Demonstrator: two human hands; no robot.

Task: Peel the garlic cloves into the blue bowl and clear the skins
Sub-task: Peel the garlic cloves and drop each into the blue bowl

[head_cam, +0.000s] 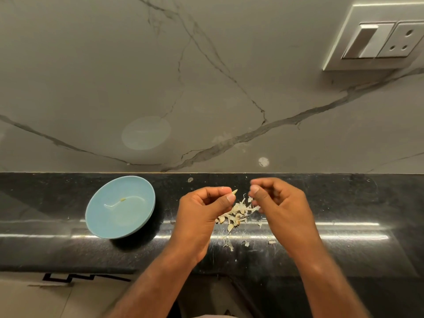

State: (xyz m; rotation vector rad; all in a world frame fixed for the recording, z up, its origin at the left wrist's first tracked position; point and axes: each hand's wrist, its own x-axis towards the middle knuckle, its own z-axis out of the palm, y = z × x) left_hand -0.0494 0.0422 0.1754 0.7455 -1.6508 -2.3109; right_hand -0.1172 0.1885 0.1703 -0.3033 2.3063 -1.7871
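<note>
Centrally, left hand (202, 214) pinching a garlic clove (234, 192) between thumb and forefinger, right hand (278, 203) just beside it, fingers curled, any hold unclear, loose skins (238, 213) heaped on the black counter (344, 203) below both, blue bowl (98, 218) apart at left

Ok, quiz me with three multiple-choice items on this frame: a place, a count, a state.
1. The blue bowl sits: A between the hands; B left of the left hand; C right of both hands.
2. Pieces in the bowl: A none; B five; C one.
3. The left hand: A pinches a garlic clove; B lies flat; C grips the bowl.
B, it lies left of that hand; C, a single pale piece on its floor; A, the clove's tip shows between thumb and forefinger.
</note>
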